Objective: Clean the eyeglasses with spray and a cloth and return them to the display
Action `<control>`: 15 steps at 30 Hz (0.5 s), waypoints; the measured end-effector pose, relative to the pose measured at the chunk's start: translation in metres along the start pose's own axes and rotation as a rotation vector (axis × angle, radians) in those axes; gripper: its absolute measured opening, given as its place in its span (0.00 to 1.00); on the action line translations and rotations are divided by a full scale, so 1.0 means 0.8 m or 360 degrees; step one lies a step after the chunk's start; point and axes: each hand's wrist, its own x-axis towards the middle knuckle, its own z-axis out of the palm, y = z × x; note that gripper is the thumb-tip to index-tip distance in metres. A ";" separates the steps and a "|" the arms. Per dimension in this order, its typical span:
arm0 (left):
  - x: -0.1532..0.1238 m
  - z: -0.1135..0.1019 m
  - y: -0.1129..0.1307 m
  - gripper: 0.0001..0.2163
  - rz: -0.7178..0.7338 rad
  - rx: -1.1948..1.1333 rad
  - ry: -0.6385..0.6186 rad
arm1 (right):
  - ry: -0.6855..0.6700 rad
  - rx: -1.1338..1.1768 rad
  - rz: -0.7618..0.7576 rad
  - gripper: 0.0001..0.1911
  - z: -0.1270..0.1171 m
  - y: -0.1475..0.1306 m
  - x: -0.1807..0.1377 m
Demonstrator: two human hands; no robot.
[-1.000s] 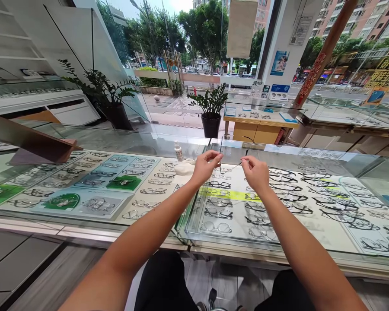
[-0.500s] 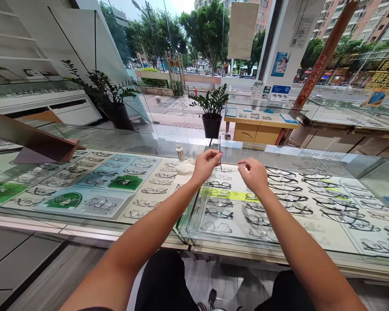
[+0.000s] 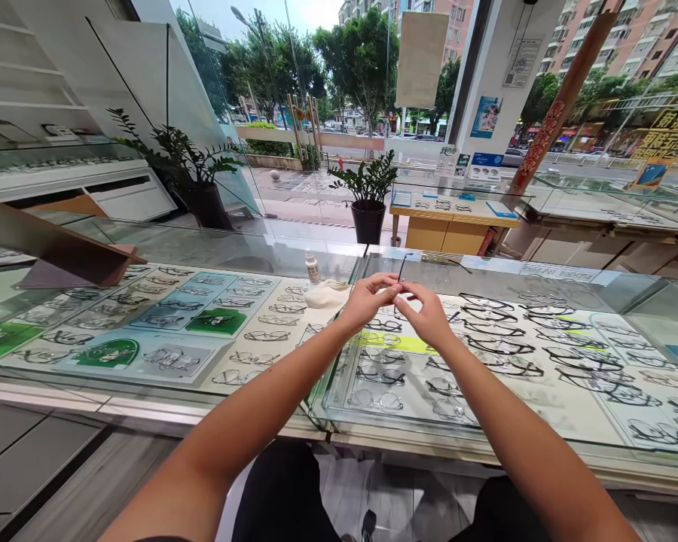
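Glasses (image 3: 401,269) in closed fingertip grip of left hand (image 3: 368,302) and right hand (image 3: 428,312), bottle label (image 3: 313,272) unreadable.

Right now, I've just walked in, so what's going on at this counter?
A person's left hand and right hand meet at a pair of glasses, held above a glass display case; the hands hide part of it. A white bottle and a pale cloth sit left of the hands, and rows of other glasses lie under the glass.
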 end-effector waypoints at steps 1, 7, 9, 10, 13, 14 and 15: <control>0.000 -0.001 -0.001 0.21 -0.0017 0.0006 -0.0010 | -0.0006 -0.0005 0.0001 0.18 0.000 0.000 0.000; 0.004 -0.007 0.005 0.21 0.0224 0.0418 -0.0173 | 0.0125 -0.0080 0.0085 0.16 0.000 -0.003 0.001; 0.005 -0.012 0.014 0.18 0.0399 0.0647 -0.0121 | 0.0136 -0.0088 0.0103 0.17 -0.003 -0.004 0.000; 0.006 -0.015 0.019 0.17 0.0494 0.0768 -0.0044 | 0.0140 -0.0091 0.0106 0.17 -0.004 -0.005 0.000; 0.012 -0.034 0.033 0.12 0.0748 0.1197 0.0556 | 0.0161 -0.0118 0.0105 0.16 -0.009 -0.007 -0.001; 0.015 -0.044 0.035 0.12 0.0769 0.1341 0.0839 | 0.0166 -0.0132 0.0101 0.16 -0.010 -0.006 -0.002; 0.019 -0.056 0.036 0.15 0.0734 0.1450 0.1119 | 0.0169 -0.0145 0.0097 0.15 -0.012 -0.006 -0.002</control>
